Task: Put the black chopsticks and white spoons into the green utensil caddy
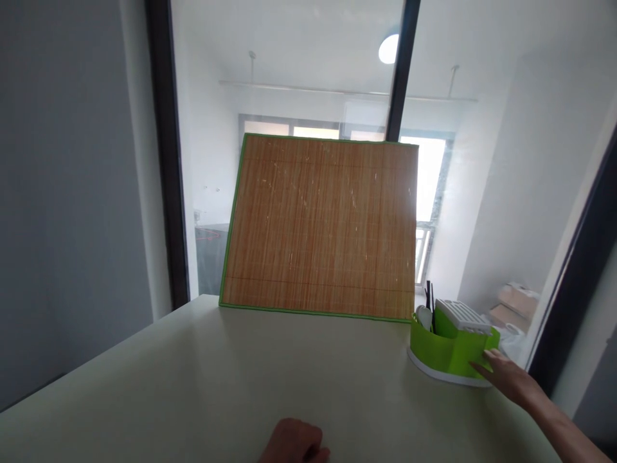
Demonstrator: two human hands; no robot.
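My right hand (507,375) reaches in from the right side, its thumb and fingers apart. The fingertips are at the right side of a lime-green utensil holder (434,350); whether they press on it I cannot tell. This holder has a white base and a slotted white top (463,316). Dark thin utensils (430,297) and a pale spoon-like piece (424,318) stand in its left compartment. At the bottom middle, my left hand (293,440) is over the table with curled fingers. Nothing shows in it, and its palm is hidden.
A brown bamboo mat (322,225) with green edging leans upright at the back of the white table (250,379), against a dark-framed glass partition (401,71). Behind the glass, at right, are cardboard boxes (518,302). A grey wall (62,180) borders the left.
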